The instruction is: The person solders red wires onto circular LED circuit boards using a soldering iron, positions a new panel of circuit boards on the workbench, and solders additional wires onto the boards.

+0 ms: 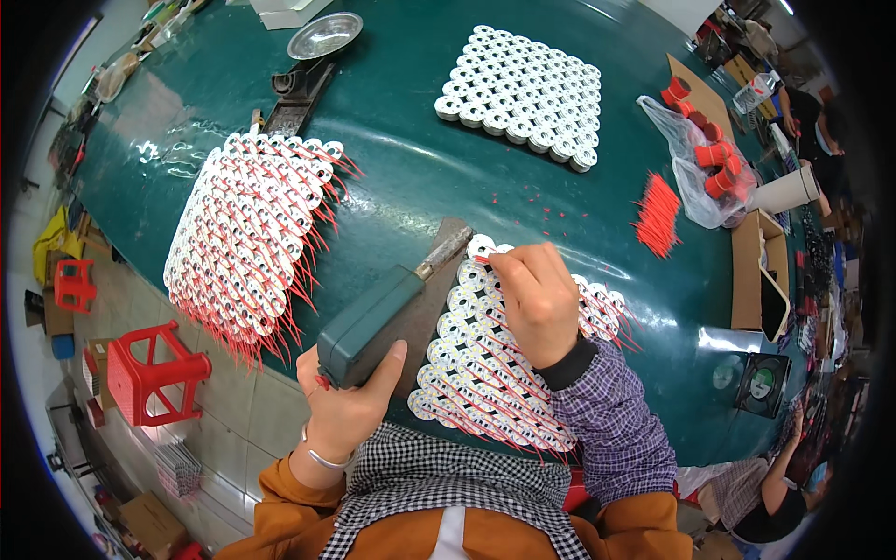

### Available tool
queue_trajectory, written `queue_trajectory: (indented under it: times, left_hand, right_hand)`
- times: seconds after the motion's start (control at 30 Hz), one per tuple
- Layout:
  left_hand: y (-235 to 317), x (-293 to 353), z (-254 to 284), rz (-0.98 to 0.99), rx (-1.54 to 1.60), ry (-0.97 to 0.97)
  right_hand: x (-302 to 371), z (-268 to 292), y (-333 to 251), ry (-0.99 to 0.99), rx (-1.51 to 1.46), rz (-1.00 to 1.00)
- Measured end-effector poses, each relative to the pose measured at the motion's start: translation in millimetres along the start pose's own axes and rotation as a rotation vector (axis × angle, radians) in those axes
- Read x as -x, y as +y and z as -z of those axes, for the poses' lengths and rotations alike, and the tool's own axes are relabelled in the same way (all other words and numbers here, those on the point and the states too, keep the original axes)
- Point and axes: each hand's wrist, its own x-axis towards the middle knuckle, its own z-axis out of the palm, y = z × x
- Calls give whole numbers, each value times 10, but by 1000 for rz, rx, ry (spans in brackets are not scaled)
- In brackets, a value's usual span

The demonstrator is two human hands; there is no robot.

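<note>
Green soldering gun [373, 315] is gripped in the left hand [343, 415], fingers wrapped round its body. A red wire [481, 259] is pinched in the right hand [539, 301], at the top corner of a panel of round white LED boards [462, 341] laid on the green table [392, 210]. Part of that panel's blocked by the right hand and checked sleeve [616, 425]. A wired-up batch [238, 219] is parked left, a bare panel [521, 91] further back, loose red wires [658, 217] heaped beside a clear plastic bag [695, 201].

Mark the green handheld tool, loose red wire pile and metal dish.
Green handheld tool [370, 325]: head view, on its casing.
Loose red wire pile [658, 216]: head view, on its middle.
Metal dish [325, 36]: head view, on its inner surface.
</note>
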Motion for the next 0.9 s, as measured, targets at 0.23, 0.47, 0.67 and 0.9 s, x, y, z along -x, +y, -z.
queue_trajectory:
  times: [0.23, 0.47, 0.67, 0.9]
  left_hand:
    - [-79, -1, -29, -175, -69, 46]
    - [42, -62, -22, -130, -83, -33]
    - [50, -72, -36, -123, -109, -40]
    - [37, -99, -12, -168, -199, -79]
  right_hand:
    - [21, -61, 35, -15, -11, -15]
    - [29, -50, 23, -63, 36, 0]
    - [40, -49, 42, -88, 43, 17]
    - [34, -46, 37, -96, 57, 28]
